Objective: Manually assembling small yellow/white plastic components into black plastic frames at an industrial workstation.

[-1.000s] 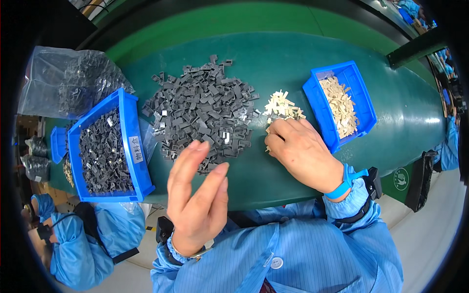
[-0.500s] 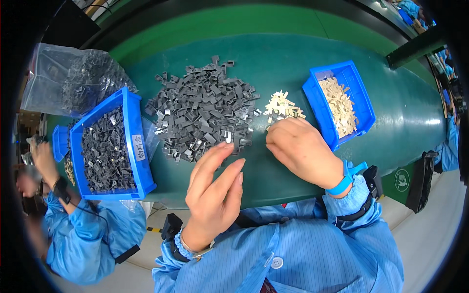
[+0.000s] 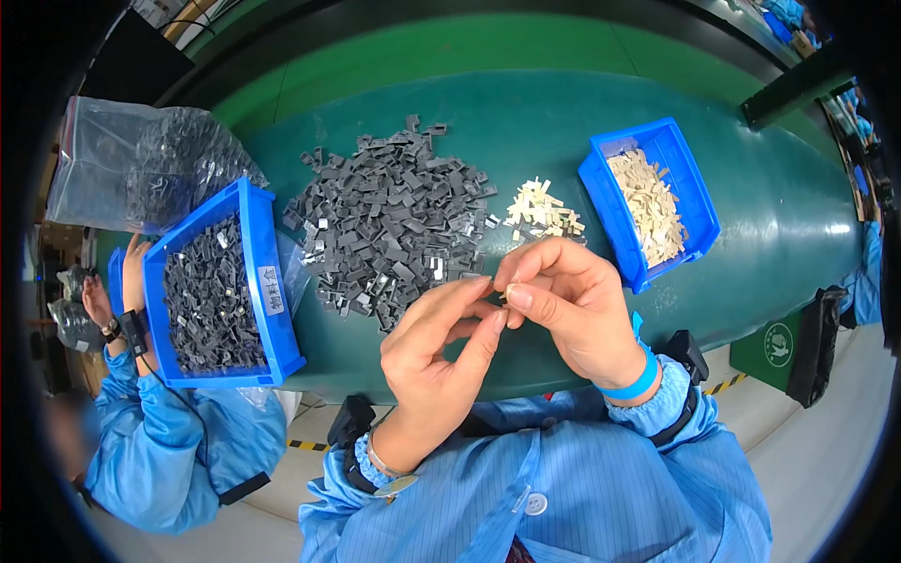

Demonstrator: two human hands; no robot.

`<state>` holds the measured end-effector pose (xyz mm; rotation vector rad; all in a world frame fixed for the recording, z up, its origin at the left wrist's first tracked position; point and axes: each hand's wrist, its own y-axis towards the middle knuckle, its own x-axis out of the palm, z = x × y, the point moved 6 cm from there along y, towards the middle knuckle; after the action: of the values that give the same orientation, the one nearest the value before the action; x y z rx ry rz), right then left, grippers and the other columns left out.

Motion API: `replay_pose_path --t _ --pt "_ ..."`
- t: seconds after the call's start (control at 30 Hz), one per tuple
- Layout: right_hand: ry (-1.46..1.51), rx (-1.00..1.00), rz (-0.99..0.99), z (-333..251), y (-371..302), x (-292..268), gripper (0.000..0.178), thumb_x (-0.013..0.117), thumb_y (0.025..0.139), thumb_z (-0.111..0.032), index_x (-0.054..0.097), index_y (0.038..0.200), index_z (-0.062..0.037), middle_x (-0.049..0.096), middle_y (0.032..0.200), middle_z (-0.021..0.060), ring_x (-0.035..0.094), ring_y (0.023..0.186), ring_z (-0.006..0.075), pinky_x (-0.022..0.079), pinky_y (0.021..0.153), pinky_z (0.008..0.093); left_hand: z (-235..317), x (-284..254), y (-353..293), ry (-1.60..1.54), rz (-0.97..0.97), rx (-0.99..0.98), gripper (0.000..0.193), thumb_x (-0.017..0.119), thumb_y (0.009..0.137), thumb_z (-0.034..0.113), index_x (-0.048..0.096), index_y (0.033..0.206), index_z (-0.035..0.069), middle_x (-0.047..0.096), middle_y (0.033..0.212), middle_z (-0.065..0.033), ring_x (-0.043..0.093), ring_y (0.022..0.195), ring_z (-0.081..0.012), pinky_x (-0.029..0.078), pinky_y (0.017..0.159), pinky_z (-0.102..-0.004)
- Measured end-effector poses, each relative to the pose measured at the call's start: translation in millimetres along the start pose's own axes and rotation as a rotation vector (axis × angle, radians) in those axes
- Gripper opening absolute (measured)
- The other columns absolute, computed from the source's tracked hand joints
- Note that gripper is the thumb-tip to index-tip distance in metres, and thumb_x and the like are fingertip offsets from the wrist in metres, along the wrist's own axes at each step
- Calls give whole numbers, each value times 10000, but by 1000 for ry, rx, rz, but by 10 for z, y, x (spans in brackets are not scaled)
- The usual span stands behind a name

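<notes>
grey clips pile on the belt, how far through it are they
Done: the left blue bin already holds many dark parts. In hand: both hands, left hand and right hand, meet fingertip to fingertip on a tiny part that is barely visible. Left: a big grey pile and a small cream pile.

We find open green worktop (image 3: 526, 122) beyond the heap of grey parts (image 3: 389, 220), clear across its far width. The heap fills the centre, and a small cream pile (image 3: 542, 211) lies just to its right, with only a narrow gap between the two. On the right, a blue bin of cream parts (image 3: 690, 188) blocks sideways travel; past it the worktop is bare. On the left, a blue bin of grey parts (image 3: 258, 281) stands near the heap, with a clear bag (image 3: 131, 159) behind it. A co-worker's hand (image 3: 136, 272) rests against that bin's outer side.
</notes>
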<state>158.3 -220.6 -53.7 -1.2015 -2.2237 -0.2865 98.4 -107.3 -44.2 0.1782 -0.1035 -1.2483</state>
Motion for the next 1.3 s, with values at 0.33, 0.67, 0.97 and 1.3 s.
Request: replay_pose_path --t 0.33,0.67,0.97,1.3 --pt "188 21 -3 107 -50 82 98 588 855 -69 548 923 -10 565 919 28 535 867 88 438 772 228 358 55 -25 591 110 559 222 685 687 -54 626 901 -41 638 784 -137 633 645 -223 516 574 -276" --pt "-407 45 -154 -110 -64 18 58 597 826 -36 568 850 7 530 883 56 496 816 102 405 727 243 170 -32 -10 77 -175 -4 112 644 757 -36 637 868 -40 631 764 -118 617 632 -143 495 557 -223" --pt "-959 -603 -52 -438 -162 155 91 668 735 -65 619 806 -34 548 787 45 531 661 161 406 589 258 70 -22 -63 -265 -141 -234 120 592 808 -40 613 911 -96 619 835 -149 628 657 -157 526 572 -235" --pt "-1224 -677 -255 -471 -179 273 67 640 717 -92 604 765 -63 538 782 48 532 674 206 376 595 309 263 2 -40 208 -212 84 114 601 778 -59 626 890 -67 626 802 -132 633 635 -148 504 545 -222"
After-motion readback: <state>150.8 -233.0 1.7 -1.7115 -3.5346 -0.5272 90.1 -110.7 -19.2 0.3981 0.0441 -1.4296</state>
